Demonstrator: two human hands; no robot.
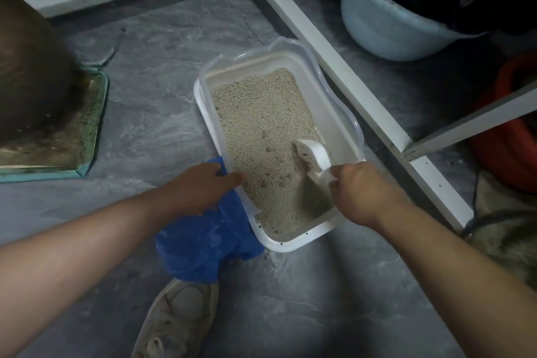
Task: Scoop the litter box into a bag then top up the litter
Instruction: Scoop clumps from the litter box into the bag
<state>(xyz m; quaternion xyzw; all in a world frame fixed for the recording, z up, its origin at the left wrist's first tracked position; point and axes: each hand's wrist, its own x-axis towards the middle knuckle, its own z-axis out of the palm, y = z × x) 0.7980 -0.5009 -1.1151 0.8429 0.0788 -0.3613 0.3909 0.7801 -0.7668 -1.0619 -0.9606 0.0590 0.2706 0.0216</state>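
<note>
Scoop axis along litter box, head toward far end; right hand fingers clamp its handle; left hand fingers straight on box rim.

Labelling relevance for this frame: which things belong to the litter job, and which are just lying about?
Job: litter box, litter, white scoop in the grip of the right hand, blue bag under the left hand.
Lying about: pale blue bucket, white frame, teal tray, shoe.
</note>
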